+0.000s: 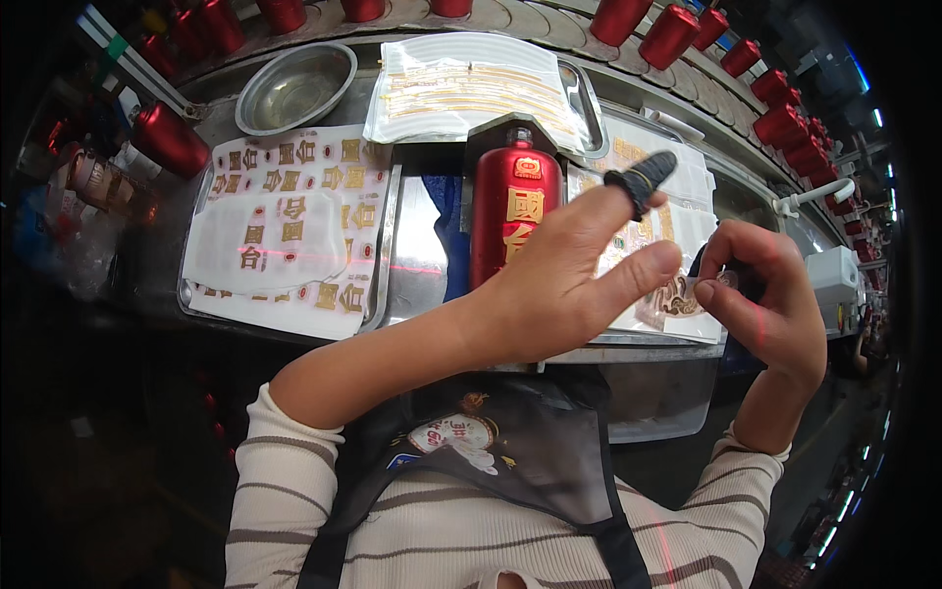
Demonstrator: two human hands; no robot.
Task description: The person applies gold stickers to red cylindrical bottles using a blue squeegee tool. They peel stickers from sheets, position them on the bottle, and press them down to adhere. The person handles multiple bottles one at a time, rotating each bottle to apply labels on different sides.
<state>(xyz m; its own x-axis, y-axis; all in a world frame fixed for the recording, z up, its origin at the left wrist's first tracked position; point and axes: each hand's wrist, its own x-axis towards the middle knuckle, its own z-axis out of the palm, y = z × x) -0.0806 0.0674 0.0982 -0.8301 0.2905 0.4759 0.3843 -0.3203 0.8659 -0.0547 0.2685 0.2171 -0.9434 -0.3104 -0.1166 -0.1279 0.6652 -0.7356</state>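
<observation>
A red metallic bottle (494, 211) with gold lettering lies in a dark cradle at the middle of the bench, its neck pointing away from me. My left hand (564, 280) reaches across the bottle's lower part and hides it. Its thumb and fingers are apart, with nothing seen in them, and a black finger cot (643, 182) covers one fingertip. To the right, my right hand (770, 304) pinches the edge of a clear decal (677, 299) with a dark gold swirl pattern. That decal is over the decal sheets (692, 221) on the right-hand tray.
On the left, a metal tray (381, 285) holds white sheets of gold decals. Behind are a steel bowl (294, 90) of liquid and a white tray (471, 118) with thin gold strips. A red bottle (169, 139) stands at left. More red bottles (670, 36) line the far conveyor (520, 22).
</observation>
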